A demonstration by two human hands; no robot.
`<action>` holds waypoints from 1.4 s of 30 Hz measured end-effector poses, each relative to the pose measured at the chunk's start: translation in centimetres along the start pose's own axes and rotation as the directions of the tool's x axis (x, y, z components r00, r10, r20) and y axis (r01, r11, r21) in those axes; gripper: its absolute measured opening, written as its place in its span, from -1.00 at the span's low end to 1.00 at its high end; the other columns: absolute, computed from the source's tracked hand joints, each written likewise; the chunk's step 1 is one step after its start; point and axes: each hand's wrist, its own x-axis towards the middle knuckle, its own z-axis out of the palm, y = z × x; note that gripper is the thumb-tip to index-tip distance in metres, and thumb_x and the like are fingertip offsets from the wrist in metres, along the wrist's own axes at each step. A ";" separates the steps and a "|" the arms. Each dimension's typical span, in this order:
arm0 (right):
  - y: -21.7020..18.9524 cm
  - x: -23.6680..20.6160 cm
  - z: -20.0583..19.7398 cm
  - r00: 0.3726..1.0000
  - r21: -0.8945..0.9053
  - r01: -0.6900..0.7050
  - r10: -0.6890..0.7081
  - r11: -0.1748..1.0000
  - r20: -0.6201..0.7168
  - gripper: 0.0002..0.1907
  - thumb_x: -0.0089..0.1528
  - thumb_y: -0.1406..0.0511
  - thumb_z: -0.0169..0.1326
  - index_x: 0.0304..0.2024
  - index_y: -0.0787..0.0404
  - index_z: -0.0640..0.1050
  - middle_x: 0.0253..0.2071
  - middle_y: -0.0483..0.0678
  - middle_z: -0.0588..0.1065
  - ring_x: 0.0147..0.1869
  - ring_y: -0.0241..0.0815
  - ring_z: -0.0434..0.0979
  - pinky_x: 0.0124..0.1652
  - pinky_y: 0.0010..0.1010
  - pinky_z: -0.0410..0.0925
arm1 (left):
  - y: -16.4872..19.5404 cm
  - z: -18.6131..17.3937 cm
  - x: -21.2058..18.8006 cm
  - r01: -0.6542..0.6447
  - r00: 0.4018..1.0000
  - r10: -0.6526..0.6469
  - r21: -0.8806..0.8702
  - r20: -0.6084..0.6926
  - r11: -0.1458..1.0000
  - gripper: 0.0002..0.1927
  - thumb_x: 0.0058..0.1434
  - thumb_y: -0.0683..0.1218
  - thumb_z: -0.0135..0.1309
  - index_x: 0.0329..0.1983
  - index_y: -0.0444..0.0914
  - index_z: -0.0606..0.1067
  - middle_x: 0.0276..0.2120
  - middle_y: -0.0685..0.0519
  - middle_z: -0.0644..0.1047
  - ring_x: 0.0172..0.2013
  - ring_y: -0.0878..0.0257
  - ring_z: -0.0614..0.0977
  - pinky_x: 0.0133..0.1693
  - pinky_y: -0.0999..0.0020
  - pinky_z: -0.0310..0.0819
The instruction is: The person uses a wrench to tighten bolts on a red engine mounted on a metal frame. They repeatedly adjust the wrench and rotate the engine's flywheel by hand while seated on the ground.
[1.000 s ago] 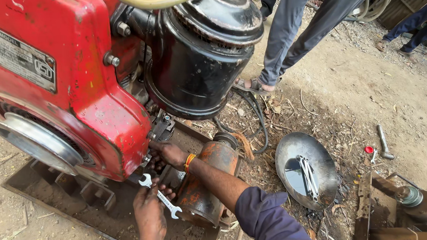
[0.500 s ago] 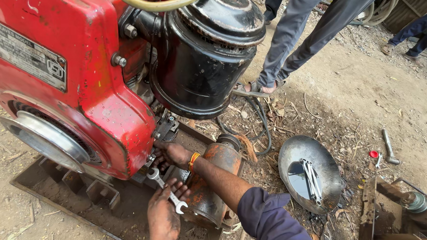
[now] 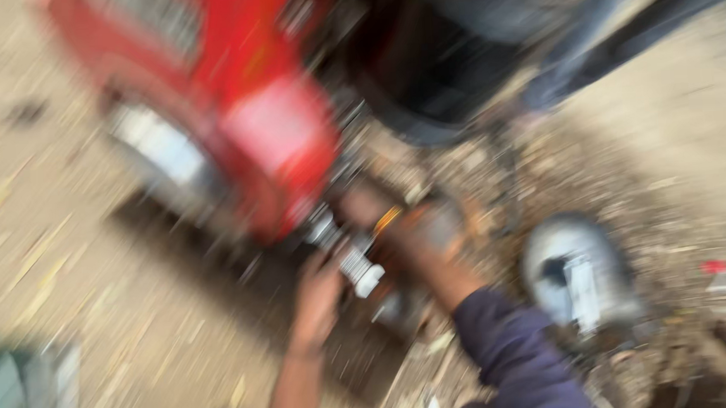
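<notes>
Steel, by its pale shine: a spanner [image 3: 356, 266] lies blurred at the foot of the red engine [image 3: 243, 127], between both hands. It should be stiff, fairly heavy and perhaps greasy; best gripped along the shank. The left hand [image 3: 317, 302] touches it, though whether its fingers close on it I cannot tell. The right hand [image 3: 384, 219], beside the engine, is equally unclear.
</notes>
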 end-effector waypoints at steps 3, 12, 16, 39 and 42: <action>0.4 0.0 0.1 0.810 -0.251 0.481 -0.536 0.840 -0.239 -0.67 0.16 0.36 0.05 -0.03 0.31 0.59 -0.23 0.18 0.58 -0.23 0.06 0.57 -0.25 -0.15 0.41 | 0.0 0.8 0.8 -0.008 0.999 0.013 0.129 -0.041 0.992 -0.76 0.43 -0.07 -0.01 -0.17 -0.29 0.61 -0.46 0.12 0.54 -0.52 0.41 0.50 -0.47 0.45 0.39; -3.2 -1.4 0.1 0.996 0.879 0.018 0.068 0.476 -0.058 -0.80 0.31 0.25 0.01 -0.34 0.24 0.45 -0.63 -0.09 0.26 -0.60 -0.25 0.23 -0.52 -0.35 0.26 | 1.9 2.6 1.2 0.047 0.991 -0.039 0.059 -0.130 0.997 -0.74 0.45 -0.08 -0.05 -0.19 -0.35 0.55 -0.42 0.06 0.58 -0.64 0.38 0.45 -0.59 0.41 0.36; -2.4 -1.0 0.0 0.996 0.865 -0.007 0.081 0.502 -0.038 -0.80 0.31 0.22 0.00 -0.32 0.22 0.45 -0.64 -0.08 0.29 -0.65 -0.27 0.20 -0.63 -0.38 0.14 | 2.9 3.0 1.0 0.024 0.994 -0.012 0.112 -0.111 0.993 -0.67 0.51 -0.05 -0.04 -0.23 -0.39 0.57 -0.55 0.02 0.47 -0.65 0.38 0.44 -0.60 0.43 0.34; 0.0 0.6 1.1 0.999 0.881 0.025 -0.031 0.472 -0.012 -0.79 0.30 0.27 -0.09 -0.23 0.22 0.56 -0.36 -0.02 0.50 -0.36 -0.18 0.49 -0.31 -0.33 0.39 | 7.2 -4.6 2.3 -0.122 0.992 0.109 0.595 0.057 0.795 -0.60 0.40 0.07 0.05 -0.47 -0.26 0.56 -0.52 0.17 0.52 -0.44 0.36 0.47 -0.33 0.40 0.33; -0.7 0.5 1.0 0.998 0.915 0.009 -0.061 0.403 0.017 -0.72 0.32 0.28 -0.09 -0.11 0.28 0.60 -0.22 0.05 0.59 -0.27 -0.12 0.59 -0.24 -0.29 0.47 | 5.9 -2.1 1.1 -0.036 0.996 0.073 0.537 -0.047 0.843 -0.61 0.40 0.08 0.03 -0.45 -0.24 0.60 -0.54 0.19 0.52 -0.48 0.40 0.44 -0.39 0.43 0.29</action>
